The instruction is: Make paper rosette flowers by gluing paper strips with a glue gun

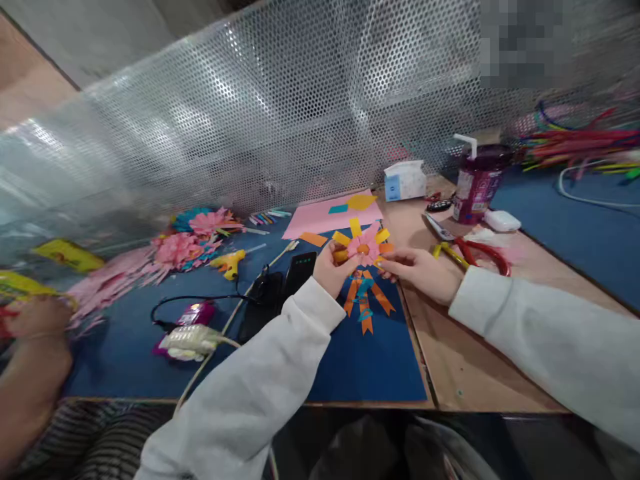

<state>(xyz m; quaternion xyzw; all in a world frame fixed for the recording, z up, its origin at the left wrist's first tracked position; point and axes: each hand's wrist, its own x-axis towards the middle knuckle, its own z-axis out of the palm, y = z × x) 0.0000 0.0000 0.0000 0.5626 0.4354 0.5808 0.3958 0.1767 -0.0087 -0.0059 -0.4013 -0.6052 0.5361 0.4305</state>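
Here, paper flower (pixel 363 249) face-up, long axis fore-and-aft, orange tails (pixel 367 325) nearward.

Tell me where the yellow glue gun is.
In the head view, the yellow glue gun lies left of centre on the blue surface, beside the pink paper flowers and left of the left hand.

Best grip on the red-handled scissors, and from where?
Probably the red handles, from the near right: their loops face the wearer's side, while the blades point away to the left. The right sleeve lies close, so approach from above.
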